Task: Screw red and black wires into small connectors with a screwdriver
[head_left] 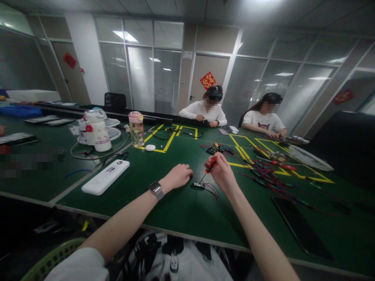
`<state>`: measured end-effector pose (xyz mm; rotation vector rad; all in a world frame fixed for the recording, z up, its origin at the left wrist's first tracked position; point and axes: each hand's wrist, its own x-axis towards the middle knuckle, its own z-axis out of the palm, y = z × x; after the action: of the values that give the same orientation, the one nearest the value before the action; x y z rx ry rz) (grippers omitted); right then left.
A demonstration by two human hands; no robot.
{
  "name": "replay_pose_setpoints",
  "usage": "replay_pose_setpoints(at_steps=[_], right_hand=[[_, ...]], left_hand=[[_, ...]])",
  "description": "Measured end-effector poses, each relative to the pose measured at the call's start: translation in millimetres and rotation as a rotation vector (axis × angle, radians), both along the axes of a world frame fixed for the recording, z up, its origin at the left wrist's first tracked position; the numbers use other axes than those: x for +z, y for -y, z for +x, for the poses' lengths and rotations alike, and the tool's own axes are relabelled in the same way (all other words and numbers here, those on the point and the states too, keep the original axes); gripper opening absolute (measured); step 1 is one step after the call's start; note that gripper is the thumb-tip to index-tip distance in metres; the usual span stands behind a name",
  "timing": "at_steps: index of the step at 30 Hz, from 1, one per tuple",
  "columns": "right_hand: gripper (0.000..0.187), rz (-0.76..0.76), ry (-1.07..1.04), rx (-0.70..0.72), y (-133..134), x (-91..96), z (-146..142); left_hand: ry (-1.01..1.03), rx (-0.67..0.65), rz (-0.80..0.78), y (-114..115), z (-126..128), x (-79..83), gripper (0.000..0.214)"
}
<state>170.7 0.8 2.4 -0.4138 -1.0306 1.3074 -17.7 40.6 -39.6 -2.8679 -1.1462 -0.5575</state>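
My right hand (221, 171) is closed around the orange-and-black handle of a screwdriver (211, 165). Its thin shaft slants down to a small circuit board (198, 185), and the tip appears to touch it. Red and blue wires (212, 189) trail from the board's right side across the green table. Just left of the board, my left hand (179, 176) rests on the tabletop with fingers curled downward. A dark spot shows by its fingertips; whatever lies under them is hidden. A watch (156, 190) is on my left wrist.
Wired boards (265, 173) lie heaped at right, near a black tablet-like slab (301, 228) and a keyboard (310, 157). A white power bank (106, 176), pink-lidded bottle (136, 129) and white jug (101, 132) stand left. Two people (205, 111) sit across the table.
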Motion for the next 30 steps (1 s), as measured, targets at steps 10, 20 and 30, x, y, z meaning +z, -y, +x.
replay_pose_setpoints(at_steps=[10, 20, 30], right_hand=[[0.018, -0.028, -0.034, -0.019, 0.2, 1.2, -1.2], [0.019, -0.051, -0.054, -0.040, -3.4, -1.6, 1.4], [0.023, -0.060, -0.065, -0.079, -3.6, -2.9, 0.2]], left_hand=[[-0.229, 0.023, 0.245, 15.0, 10.5, -5.8, 0.020], [-0.323, 0.030, 0.363, 29.0, 28.3, -12.5, 0.015], [-0.397, 0.043, 0.455, 32.6, 36.0, -16.0, 0.013]])
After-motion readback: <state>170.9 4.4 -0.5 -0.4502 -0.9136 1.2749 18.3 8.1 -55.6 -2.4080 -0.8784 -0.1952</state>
